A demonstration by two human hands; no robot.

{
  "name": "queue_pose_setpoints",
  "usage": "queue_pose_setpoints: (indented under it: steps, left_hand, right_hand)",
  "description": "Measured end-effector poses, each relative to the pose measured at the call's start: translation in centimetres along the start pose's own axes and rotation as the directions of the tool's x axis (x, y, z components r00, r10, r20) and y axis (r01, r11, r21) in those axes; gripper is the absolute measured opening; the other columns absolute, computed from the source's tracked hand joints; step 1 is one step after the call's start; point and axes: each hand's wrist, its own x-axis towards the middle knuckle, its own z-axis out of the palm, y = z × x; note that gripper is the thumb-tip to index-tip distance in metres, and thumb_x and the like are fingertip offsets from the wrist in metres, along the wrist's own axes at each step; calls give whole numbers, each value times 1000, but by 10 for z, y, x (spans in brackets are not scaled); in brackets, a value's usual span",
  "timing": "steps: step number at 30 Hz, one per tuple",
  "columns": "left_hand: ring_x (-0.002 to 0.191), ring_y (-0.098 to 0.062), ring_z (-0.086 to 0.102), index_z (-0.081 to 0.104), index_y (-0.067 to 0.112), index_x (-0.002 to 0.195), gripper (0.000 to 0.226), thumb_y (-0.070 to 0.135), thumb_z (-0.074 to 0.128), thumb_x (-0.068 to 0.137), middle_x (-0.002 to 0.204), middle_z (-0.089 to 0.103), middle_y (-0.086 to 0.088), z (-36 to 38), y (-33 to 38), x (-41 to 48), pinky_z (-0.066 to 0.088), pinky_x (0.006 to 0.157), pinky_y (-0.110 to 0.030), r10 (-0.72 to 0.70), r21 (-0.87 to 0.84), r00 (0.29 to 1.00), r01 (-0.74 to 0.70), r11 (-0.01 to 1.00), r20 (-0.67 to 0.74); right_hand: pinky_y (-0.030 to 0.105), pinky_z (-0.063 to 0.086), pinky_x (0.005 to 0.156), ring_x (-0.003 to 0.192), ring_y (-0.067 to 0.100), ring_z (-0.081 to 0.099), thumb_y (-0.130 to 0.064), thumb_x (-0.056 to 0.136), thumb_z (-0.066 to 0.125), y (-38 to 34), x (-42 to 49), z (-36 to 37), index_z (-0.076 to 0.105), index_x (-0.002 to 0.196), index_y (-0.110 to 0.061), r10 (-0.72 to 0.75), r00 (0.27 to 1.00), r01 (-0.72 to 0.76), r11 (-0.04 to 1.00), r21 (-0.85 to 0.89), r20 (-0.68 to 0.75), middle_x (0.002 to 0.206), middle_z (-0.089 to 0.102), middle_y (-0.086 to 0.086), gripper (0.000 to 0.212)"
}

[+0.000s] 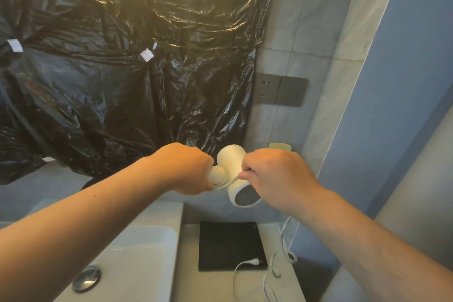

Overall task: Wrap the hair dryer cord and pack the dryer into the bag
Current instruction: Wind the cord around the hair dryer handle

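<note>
A white hair dryer [232, 167] is held in mid-air at the centre of the frame, above the counter [188, 277]. Its barrel runs from upper left to lower right, the dark round opening facing down and towards the camera at the lower right. The handle sticks out to the left. The left hand [186, 167] is curled in a fist around that handle. The right hand [274, 174] sits just right of the barrel, thumb and forefinger pinched on the white cord [284, 240] where it crosses the handle base. The rest of the cord drops down the lower right and loops across the counter, its plug [255, 262] lying on the edge of a flat black bag [230, 245]. A white sink [137, 252] fills the lower left. Black plastic sheeting [122, 56] covers the upper left, with a dark wall socket [279, 89] to its right.
</note>
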Motion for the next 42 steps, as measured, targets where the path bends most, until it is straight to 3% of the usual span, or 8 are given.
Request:
queue_pose_setpoints:
  steps: [3,8,18,26,32,36,40,42]
  left_hand:
    - [65,-13,48,51,29,110,24,41,58,90,80,50,9,-2,5,-5,34,57,-27,104,107,994,-100,989,-40]
    - [67,-20,55,45,27,98,18,27,57,85,77,55,4,-5,8,-14,32,52,-29,235,202,959,-202,958,-156]
    - [65,-22,55,45,29,89,54,82,43,76,74,59,5,-12,9,-29,32,50,-28,282,155,912,-246,957,-297]
    - [64,-23,58,53,29,90,58,83,39,74,72,60,4,-9,6,-34,23,46,-28,392,205,841,-338,919,-373]
    - [47,-23,50,57,25,76,56,79,44,70,55,53,5,-8,3,-38,41,41,-29,524,246,699,-466,850,-486]
    - [45,-23,46,57,21,75,56,77,54,72,55,51,4,-13,3,-39,44,41,-31,590,263,599,-546,796,-541]
    - [49,-23,45,58,19,78,59,77,58,74,60,52,3,-17,4,-42,41,44,-31,585,225,553,-584,780,-593]
    - [49,-23,43,57,19,81,58,76,58,75,60,51,3,-20,5,-43,39,44,-31,567,197,538,-594,780,-624]
  right_hand:
    - [28,41,45,56,23,59,-38,79,65,3,6,3,65,64,-19,-76,994,73,996,-47,-81,61,61,-1,24]
    - [36,50,74,86,17,59,-42,85,64,10,12,-8,71,84,-23,120,988,-139,964,226,92,87,69,-5,20]
    - [34,54,68,65,7,60,-32,65,85,21,15,-16,70,65,-21,294,933,-359,772,524,207,64,65,-9,19]
    - [29,48,61,58,5,53,-35,56,89,23,19,-22,65,59,-22,253,923,-371,783,500,290,58,58,-11,27]
    - [30,47,58,53,5,52,-31,59,88,22,20,-24,65,58,-23,131,916,-340,755,561,379,51,58,-15,25]
    - [26,45,57,54,4,54,-16,70,82,26,21,-22,69,61,-25,10,889,-369,609,702,458,55,62,-12,18]
    - [16,45,46,46,7,58,-4,68,69,38,15,-14,70,67,-14,-100,859,-472,224,853,502,56,66,-2,10]
    - [16,47,45,45,9,60,-7,60,83,44,15,-5,71,69,-13,-193,848,-491,60,869,493,58,68,1,16]
